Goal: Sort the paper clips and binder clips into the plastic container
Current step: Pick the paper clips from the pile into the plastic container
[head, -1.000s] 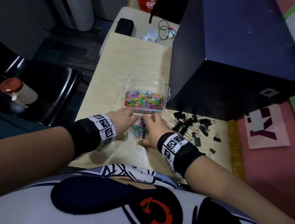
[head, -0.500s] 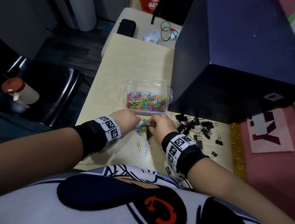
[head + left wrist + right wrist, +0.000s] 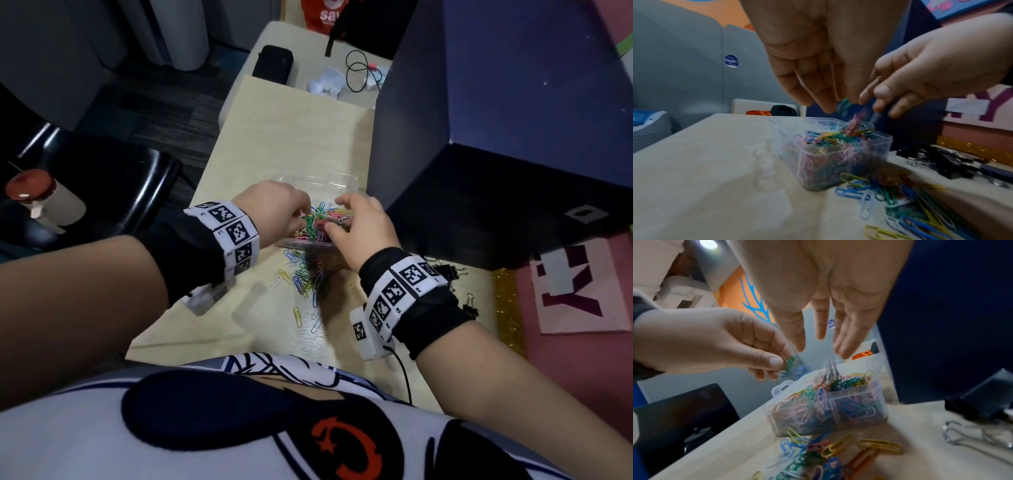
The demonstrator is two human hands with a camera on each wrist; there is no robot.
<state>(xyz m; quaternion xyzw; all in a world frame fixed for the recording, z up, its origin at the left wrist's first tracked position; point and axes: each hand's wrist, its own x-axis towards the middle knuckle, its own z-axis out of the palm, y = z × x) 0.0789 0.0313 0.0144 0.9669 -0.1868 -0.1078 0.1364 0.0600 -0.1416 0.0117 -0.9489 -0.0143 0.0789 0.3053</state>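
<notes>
Both hands have been lifted from the table pile to above the plastic container (image 3: 344, 180). Paper clips (image 3: 790, 362) are pinched in the left hand (image 3: 274, 209); the right hand (image 3: 363, 229) is spread, fingers straight. Binder clips (image 3: 451, 271) are partly hidden behind the right wrist.

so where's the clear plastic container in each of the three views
Head: plastic container at centre, mostly hidden under the left hand and right hand.
Left wrist: container right of centre, below the fingertips.
Right wrist: container at centre, below the open right hand.
Shared landmark: loose paper clips on the table just in front of it, the side nearer the person.
</notes>
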